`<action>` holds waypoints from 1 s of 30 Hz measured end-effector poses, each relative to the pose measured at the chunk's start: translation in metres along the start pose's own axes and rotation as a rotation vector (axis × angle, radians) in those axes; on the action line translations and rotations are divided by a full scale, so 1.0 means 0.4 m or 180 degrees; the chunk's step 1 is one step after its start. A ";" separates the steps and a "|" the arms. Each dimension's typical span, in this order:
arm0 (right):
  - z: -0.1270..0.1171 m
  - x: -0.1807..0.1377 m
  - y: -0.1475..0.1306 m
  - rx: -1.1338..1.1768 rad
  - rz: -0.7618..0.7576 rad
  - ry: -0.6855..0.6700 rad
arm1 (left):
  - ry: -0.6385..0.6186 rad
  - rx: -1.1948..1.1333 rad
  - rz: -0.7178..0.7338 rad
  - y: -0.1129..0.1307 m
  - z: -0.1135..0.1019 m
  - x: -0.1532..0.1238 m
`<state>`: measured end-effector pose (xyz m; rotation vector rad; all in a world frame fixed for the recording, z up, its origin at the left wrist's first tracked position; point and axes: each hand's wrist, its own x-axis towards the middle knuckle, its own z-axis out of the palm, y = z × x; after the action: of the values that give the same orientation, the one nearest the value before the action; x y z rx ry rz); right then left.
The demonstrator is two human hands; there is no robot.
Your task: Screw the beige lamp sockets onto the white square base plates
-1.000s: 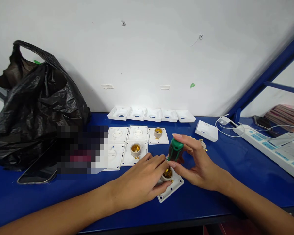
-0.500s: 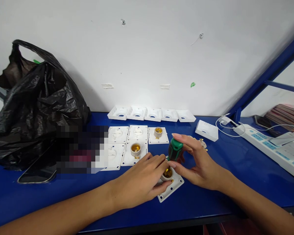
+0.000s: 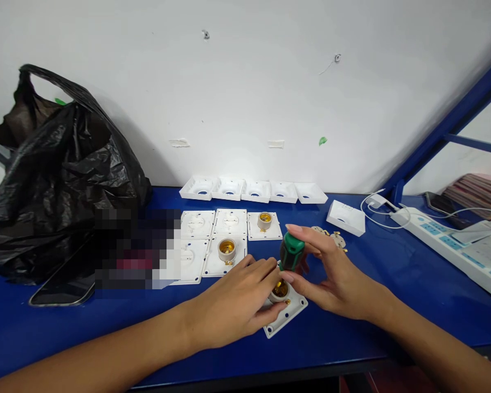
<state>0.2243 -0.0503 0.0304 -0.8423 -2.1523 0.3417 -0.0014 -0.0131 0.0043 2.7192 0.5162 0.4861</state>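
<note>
A white square lamp-holder plate [image 3: 288, 315] with a beige brass-lined socket [image 3: 279, 292] lies near the front of the blue table [image 3: 352, 333]. My left hand [image 3: 233, 303] grips the socket and plate from the left. My right hand [image 3: 331, 273] holds a screwdriver by its green-and-black handle [image 3: 292, 252], standing upright with its tip down inside the socket. The shaft is hidden by my fingers.
Behind lie several white plates, two with sockets [image 3: 226, 250] fitted, and a row of white covers [image 3: 253, 191] at the wall. A black plastic bag [image 3: 57, 174] and a phone [image 3: 63, 286] sit left. A white box [image 3: 346, 217], loose brass parts [image 3: 335, 237] and a power strip [image 3: 454, 245] sit right.
Almost nothing has changed: both hands stay on the socket and screwdriver, and the fingers on the handle have shifted only slightly.
</note>
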 end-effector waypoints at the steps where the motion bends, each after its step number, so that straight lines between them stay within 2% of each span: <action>1: -0.001 0.000 0.000 -0.0021 -0.0008 -0.0002 | -0.0002 -0.0006 0.0000 -0.001 0.000 0.001; 30: -0.007 0.002 -0.005 -0.0135 -0.0037 -0.0045 | 0.0000 -0.0057 0.0043 -0.003 0.001 0.002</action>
<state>0.2251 -0.0514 0.0336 -0.8531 -2.1836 0.2977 -0.0008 -0.0117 0.0039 2.7071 0.4915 0.4919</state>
